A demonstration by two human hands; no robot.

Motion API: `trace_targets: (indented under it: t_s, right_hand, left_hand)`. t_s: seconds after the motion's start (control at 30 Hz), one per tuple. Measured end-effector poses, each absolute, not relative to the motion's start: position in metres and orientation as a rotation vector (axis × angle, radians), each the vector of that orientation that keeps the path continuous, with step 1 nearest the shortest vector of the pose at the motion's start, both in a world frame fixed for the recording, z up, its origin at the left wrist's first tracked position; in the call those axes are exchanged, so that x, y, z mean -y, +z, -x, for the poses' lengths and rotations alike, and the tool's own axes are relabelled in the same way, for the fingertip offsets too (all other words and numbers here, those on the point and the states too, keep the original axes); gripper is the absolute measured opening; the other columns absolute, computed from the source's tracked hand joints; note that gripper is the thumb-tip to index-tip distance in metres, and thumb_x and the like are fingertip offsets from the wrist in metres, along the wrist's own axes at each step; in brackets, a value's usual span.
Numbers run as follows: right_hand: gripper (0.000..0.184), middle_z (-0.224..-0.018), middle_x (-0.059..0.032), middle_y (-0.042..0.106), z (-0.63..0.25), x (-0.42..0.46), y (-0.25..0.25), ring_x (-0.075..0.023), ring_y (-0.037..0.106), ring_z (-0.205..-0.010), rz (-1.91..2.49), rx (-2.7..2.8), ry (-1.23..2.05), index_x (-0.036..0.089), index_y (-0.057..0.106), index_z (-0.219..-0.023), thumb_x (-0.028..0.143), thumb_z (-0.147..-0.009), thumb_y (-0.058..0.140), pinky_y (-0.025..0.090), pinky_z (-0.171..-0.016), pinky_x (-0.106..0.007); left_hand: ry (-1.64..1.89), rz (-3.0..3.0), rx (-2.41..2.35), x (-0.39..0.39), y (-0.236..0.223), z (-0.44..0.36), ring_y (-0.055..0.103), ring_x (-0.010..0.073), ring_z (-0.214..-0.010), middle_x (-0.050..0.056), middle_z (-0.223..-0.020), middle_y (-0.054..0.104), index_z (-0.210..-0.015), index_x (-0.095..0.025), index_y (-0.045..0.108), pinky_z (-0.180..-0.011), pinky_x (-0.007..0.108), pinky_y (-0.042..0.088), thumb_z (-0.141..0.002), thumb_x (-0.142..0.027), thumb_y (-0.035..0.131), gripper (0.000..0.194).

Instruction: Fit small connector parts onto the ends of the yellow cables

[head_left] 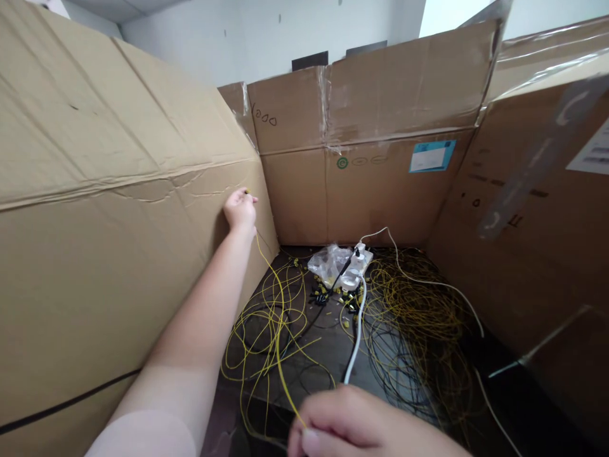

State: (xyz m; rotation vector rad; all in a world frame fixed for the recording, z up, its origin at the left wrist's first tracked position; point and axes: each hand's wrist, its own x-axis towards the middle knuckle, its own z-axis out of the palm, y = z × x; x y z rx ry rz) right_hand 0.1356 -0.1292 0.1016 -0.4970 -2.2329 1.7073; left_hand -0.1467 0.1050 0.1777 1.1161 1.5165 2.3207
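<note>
A thin yellow cable (280, 311) runs between my two hands. My left hand (241, 208) is raised at arm's length near the left cardboard wall, its fingers closed on the cable's upper end, where a small dark and yellow tip shows. Low in the front, my right hand (342, 422) pinches the same cable between thumb and finger. Below the cable, loose yellow loops (259, 343) lie on the dark table (314, 355). Where the cable goes past my right hand is hidden.
Cardboard walls (295, 190) close in the table on three sides. A white power strip (356, 266) with plugs and cords stands at the back, beside a clear plastic bag (328, 263). Small black and yellow connectors (321, 294) lie before it. A tangled cable heap (419, 304) spreads on the right.
</note>
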Motion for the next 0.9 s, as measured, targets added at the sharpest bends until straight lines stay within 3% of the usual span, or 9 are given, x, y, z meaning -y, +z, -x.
trace_targets:
  t_s: [0.07,0.2,0.5,0.63,0.77,0.9]
  right_hand:
    - [0.024,-0.055,0.0024,0.049,-0.103,0.125,0.083,-0.0062,0.039,-0.047,0.719,2.201,1.507,0.018,0.061,-0.080,0.028,-0.086,0.041,0.028,-0.041,-0.014]
    - [0.029,-0.050,0.0039,0.043,-0.064,0.116,0.039,-0.0055,0.034,-0.042,0.837,2.159,1.308,0.017,0.051,-0.067,0.030,-0.088,0.038,0.022,-0.039,-0.016]
    - [0.022,-0.057,0.0015,0.051,-0.063,0.103,0.000,-0.0082,0.044,-0.050,0.949,2.169,1.194,0.017,0.053,-0.069,0.025,-0.085,0.041,0.026,-0.045,-0.018]
    - [0.010,-0.068,-0.0010,0.057,-0.067,0.107,-0.005,-0.0116,0.050,-0.060,0.978,2.175,1.054,0.018,0.055,-0.083,0.023,-0.081,0.047,0.035,-0.053,-0.020]
    - [0.029,-0.090,-0.0060,0.058,-0.083,0.111,0.004,-0.0153,0.055,-0.081,0.956,2.105,0.981,0.018,0.053,-0.106,0.020,-0.078,0.050,0.043,-0.073,-0.024]
    - [0.030,-0.094,-0.0077,0.056,-0.105,0.110,0.017,-0.0154,0.053,-0.087,0.852,2.067,0.950,0.016,0.053,-0.107,0.017,-0.077,0.050,0.044,-0.079,-0.025]
  left_hand:
    - [2.129,-1.180,-1.638,-0.118,0.158,0.136,0.056,0.0088,-0.062,0.005,-0.073,0.064,-0.106,-0.009,0.057,-0.062,0.020,0.044,-0.072,-0.011,0.048,0.035]
    - [1.932,-1.260,-1.730,-0.134,0.124,0.118,0.060,0.0121,-0.069,0.008,-0.073,0.066,-0.109,-0.006,0.057,-0.069,0.025,0.046,-0.072,-0.011,0.048,0.039]
    - [1.554,-1.536,-1.917,-0.156,0.067,0.114,0.062,0.0169,-0.085,0.010,-0.083,0.069,-0.111,-0.010,0.060,-0.081,0.028,0.044,-0.073,-0.012,0.049,0.040]
    - [1.295,-1.606,-2.061,-0.162,0.038,0.117,0.060,0.0203,-0.094,0.012,-0.097,0.067,-0.114,-0.013,0.059,-0.086,0.030,0.042,-0.069,-0.009,0.054,0.046]
    - [1.072,-1.654,-2.192,-0.165,0.018,0.126,0.057,0.0237,-0.102,0.012,-0.109,0.063,-0.113,-0.016,0.061,-0.088,0.031,0.041,-0.070,-0.013,0.056,0.043]
    - [0.884,-1.649,-2.325,-0.170,0.005,0.138,0.054,0.0277,-0.106,0.013,-0.113,0.061,-0.107,-0.019,0.063,-0.088,0.035,0.040,-0.070,-0.019,0.058,0.038]
